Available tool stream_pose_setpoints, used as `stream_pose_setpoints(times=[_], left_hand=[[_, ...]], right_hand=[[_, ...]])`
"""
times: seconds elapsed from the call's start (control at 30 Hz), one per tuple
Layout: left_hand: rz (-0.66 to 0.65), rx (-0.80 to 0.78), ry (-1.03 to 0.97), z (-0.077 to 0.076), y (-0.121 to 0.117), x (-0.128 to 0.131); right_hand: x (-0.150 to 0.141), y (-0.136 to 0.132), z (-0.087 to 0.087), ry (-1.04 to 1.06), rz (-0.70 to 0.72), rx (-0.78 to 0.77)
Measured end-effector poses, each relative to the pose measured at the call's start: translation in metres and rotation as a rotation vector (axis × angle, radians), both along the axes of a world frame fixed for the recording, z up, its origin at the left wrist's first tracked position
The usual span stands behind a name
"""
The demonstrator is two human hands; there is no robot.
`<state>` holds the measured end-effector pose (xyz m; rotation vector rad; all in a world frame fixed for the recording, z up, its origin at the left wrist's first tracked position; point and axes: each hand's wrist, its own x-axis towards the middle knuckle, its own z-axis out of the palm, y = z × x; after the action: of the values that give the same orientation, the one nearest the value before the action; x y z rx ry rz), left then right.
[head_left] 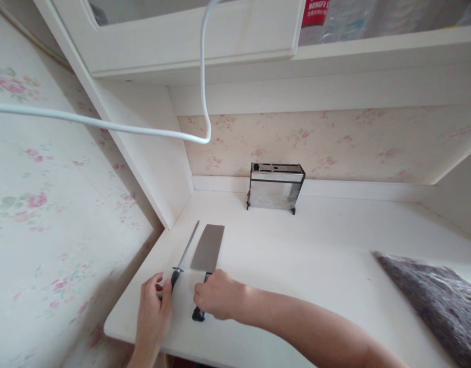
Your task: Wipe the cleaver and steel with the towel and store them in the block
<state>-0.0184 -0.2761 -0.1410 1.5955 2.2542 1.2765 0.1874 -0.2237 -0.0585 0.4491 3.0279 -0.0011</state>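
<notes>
The left hand (153, 306) is holding its fingers (155, 278) loosely curled opposite its raised thumb (166, 296), the right hand (217, 294) is making a fist-like grip facing downward, the bare right forearm (296, 312) is slanting in from the lower right, and the 2 hands are resting near each other.

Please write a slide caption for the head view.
Right hand gripping a cleaver, left hand at a sharpening steel.

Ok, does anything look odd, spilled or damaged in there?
Only the white cable: it crosses the upper left of the view with a sharp bend, in front of the cabinet, which looks untidy. The cleaver and sharpening steel look sound, and I see no spill on the desk.
</notes>
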Motion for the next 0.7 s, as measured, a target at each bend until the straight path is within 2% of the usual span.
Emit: stream_pose_setpoints(times=[0.1, 0.2, 0.3, 0.37, 0.43, 0.53, 0.6, 0.7], left_hand=[[0.004, 0.062, 0.025, 0.008, -0.002, 0.004], [-0.009, 0.195, 0.109, 0.029, -0.004, 0.019], [-0.117, 0.262, 0.061, 0.057, 0.001, 0.043], [-0.230, 0.224, -0.062, 0.076, 0.014, 0.060], [-0.348, 0.151, -0.209, 0.091, 0.036, 0.078], [-0.509, 0.072, -0.398, 0.110, 0.085, 0.103], [-0.552, 0.003, -0.484, 0.121, 0.123, 0.121], [-0.612, -0.043, -0.541, 0.136, 0.178, 0.149]], right_hand=[[0.003, 0.000, -0.004, 0.008, -0.018, 0.001], [0.014, 0.001, -0.007, 0.115, -0.019, -0.021], [0.038, 0.007, -0.008, 0.288, -0.073, -0.091], [0.061, 0.017, -0.007, 0.337, -0.186, -0.141], [0.089, 0.033, -0.005, 0.365, -0.328, -0.173], [0.137, 0.065, 0.004, 0.495, -0.579, -0.178], [0.171, 0.089, 0.017, 0.614, -0.806, -0.165], [0.219, 0.124, 0.044, 0.868, -1.219, -0.103]])
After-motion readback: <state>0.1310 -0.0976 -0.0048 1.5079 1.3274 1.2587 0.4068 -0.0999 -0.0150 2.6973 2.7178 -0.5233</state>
